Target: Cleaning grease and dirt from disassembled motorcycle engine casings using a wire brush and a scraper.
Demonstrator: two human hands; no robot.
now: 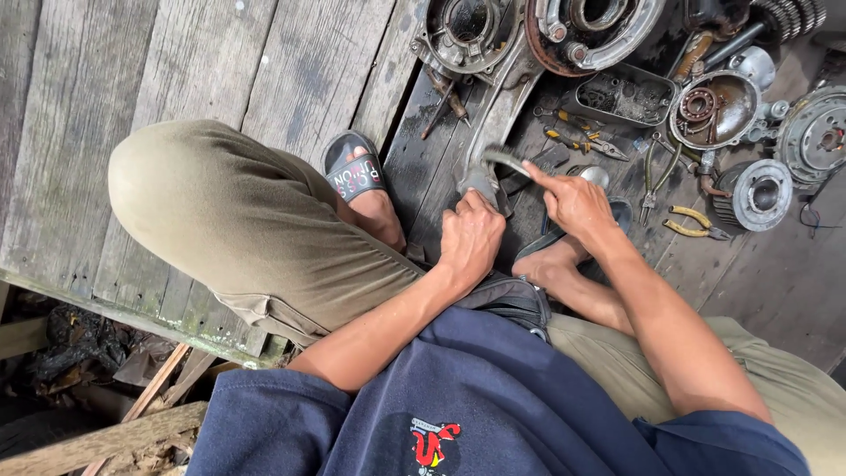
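Head view: left hand [471, 236] fingers clamped on near end of long grey, grimy metal casing [495, 115] lying on the plank floor [220, 53]. Right hand [573, 201] index extended, touching blurred curved metal strip [507, 159]; grip unclear. Pliers [694, 222] right.

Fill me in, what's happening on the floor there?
A person squats on a wooden plank floor among dismantled engine parts. The left hand grips the lower end of a long metal casing. The right hand holds a blurred curved metal piece over it. Pliers lie to the right.
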